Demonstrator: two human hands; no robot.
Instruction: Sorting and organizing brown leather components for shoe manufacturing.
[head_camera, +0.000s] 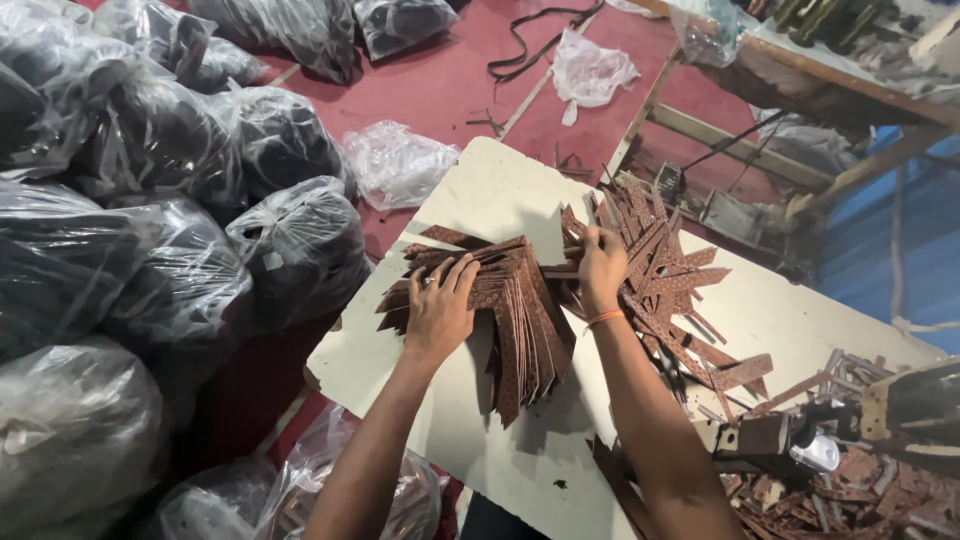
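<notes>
Head view is showing a person bending over a pale bench (470, 440) where brown perforated strips are being sorted. From where I am standing, the fanned stack of strips (520, 320) is looking the likeliest to come undone: it is spreading toward the near edge of the bench, its lower ends are splaying apart, and only a flat palm is pinning the top. If that pressure is easing, I am judging that the strips will be sliding over one another and off the left edge, down among the clear plastic bags (300, 250) on the red floor. The loose heap of strips (660, 270) near the far right edge is lying criss-crossed, so pulling one piece may be dragging its neighbours along and tangling the count.

The left hand (440, 305) is lying open and fairly wide, fingers spread and pressing down on the upper left of the fanned stack, gripping nothing. The right hand (602, 268) is narrowing to a pinch, fingertips closing on the end of a strip between the stack and the loose heap, an orange band showing at its wrist
</notes>
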